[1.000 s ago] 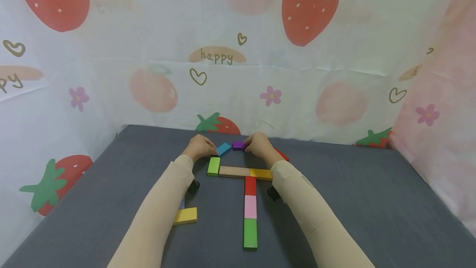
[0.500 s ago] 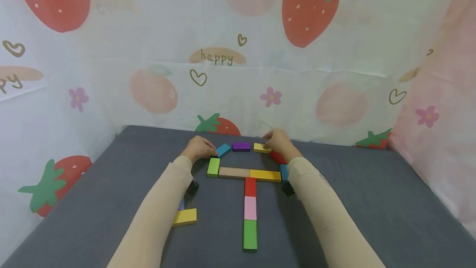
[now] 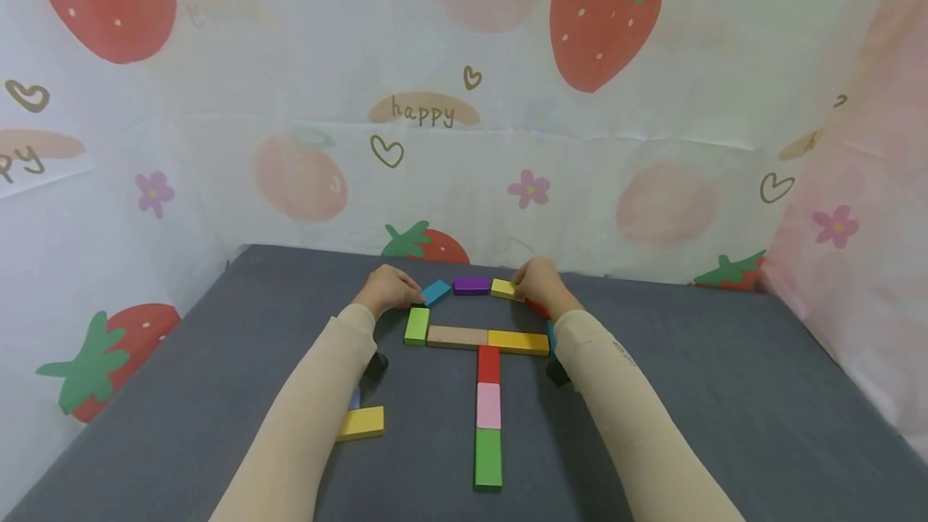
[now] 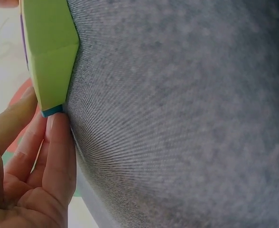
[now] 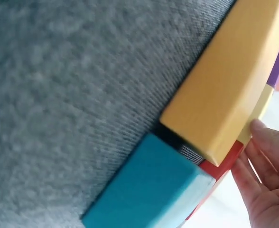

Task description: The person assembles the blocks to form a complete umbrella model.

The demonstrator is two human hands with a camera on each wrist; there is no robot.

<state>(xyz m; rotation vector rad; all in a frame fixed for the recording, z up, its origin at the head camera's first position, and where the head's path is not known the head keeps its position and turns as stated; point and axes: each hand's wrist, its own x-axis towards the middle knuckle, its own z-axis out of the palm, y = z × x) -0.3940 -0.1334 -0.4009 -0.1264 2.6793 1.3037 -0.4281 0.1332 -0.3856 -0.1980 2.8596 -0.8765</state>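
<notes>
Coloured wooden blocks lie flat in a pattern on the grey cloth (image 3: 689,393). My left hand (image 3: 416,294) pinches the end of a tilted blue block (image 3: 436,292) above a green block (image 3: 416,325); the left wrist view shows my fingertips (image 4: 59,137) at that blue block (image 4: 51,112) beside the green one (image 4: 49,52). My right hand (image 3: 519,287) holds a small yellow block (image 3: 502,288) next to a purple block (image 3: 471,285). A red block (image 3: 538,309) lies partly under that hand. In the right wrist view a long yellow block (image 5: 225,95), a blue block (image 5: 149,190) and a red one (image 5: 220,164) lie by my fingers (image 5: 267,142).
A wood-coloured block (image 3: 457,336) and a long yellow one (image 3: 518,341) form a bar, with a red (image 3: 488,363), a pink (image 3: 489,405) and a green block (image 3: 488,457) in a column below. A loose yellow block (image 3: 361,422) lies under my left forearm. Strawberry-print sheets wall in three sides.
My right hand left the purple block, took the small yellow block to its right and slid it a little left toward the purple one. The left hand stayed on the blue block.
</notes>
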